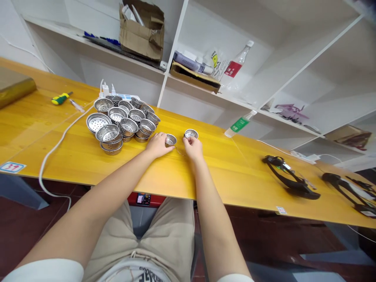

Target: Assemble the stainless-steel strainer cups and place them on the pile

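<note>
My left hand (158, 145) rests on the table with its fingers around the side of a small perforated steel cup (171, 139), which stands open side up. To its right, my right hand (194, 147) pinches the near rim of a second perforated steel cup (191, 133). A thin wire-like line shows on the wood between my hands; I cannot make out what it is. Left of my left hand stand many more such steel cups (128, 127), grouped closely, some stacked in each other.
A white cable (55, 147) runs over the table's front edge at left. A screwdriver (61, 98) lies behind it. A green-labelled bottle (239, 124) stands at the back right, and black headsets (289, 180) lie farther right. White shelving (176, 39) rises behind the yellow table (226, 172).
</note>
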Action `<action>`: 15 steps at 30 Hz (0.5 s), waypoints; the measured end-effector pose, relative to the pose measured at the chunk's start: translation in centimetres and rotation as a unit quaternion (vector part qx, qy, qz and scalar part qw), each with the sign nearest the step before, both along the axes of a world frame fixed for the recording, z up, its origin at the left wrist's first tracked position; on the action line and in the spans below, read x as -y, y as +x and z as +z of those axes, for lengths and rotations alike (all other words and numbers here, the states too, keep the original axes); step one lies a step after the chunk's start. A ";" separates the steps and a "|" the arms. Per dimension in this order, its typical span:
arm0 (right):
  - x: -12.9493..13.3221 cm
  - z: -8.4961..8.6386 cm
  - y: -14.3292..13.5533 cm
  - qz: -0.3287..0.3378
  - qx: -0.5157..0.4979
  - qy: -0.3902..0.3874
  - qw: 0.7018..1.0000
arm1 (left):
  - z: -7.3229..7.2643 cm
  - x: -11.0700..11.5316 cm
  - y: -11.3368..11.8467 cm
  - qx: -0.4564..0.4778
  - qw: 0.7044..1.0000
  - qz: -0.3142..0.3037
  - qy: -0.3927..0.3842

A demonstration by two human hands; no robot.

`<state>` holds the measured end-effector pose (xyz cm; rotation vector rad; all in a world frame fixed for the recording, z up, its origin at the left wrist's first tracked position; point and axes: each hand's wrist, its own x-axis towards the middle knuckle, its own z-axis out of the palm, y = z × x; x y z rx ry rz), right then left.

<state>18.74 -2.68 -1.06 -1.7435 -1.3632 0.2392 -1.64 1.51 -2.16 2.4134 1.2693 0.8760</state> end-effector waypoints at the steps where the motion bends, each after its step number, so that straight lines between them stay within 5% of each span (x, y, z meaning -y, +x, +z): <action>1: 0.0 0.2 -0.5 0.020 0.019 -0.005 1.000 | 0.0 0.0 0.0 -0.001 1.000 0.001 -0.003; 5: 2.7 1.4 -3.8 0.057 0.064 0.021 0.996 | 0.3 0.0 -0.1 0.000 1.000 -0.001 -0.010; 8: 9.5 -0.4 -8.8 0.114 0.091 0.076 0.986 | 0.4 0.1 -0.2 -0.003 1.000 -0.012 -0.022; 10: 14.5 -3.7 -12.2 0.312 0.163 -0.005 0.936 | 0.4 0.2 -0.2 -0.001 0.999 -0.018 -0.029; 12: 17.7 -7.8 -14.4 0.468 0.232 -0.156 0.838 | 0.4 0.2 -0.3 0.004 0.999 -0.021 -0.030; 15: 17.1 -12.2 -14.4 0.358 0.275 -0.397 0.799 | 0.4 0.3 -0.3 0.008 0.999 -0.018 -0.027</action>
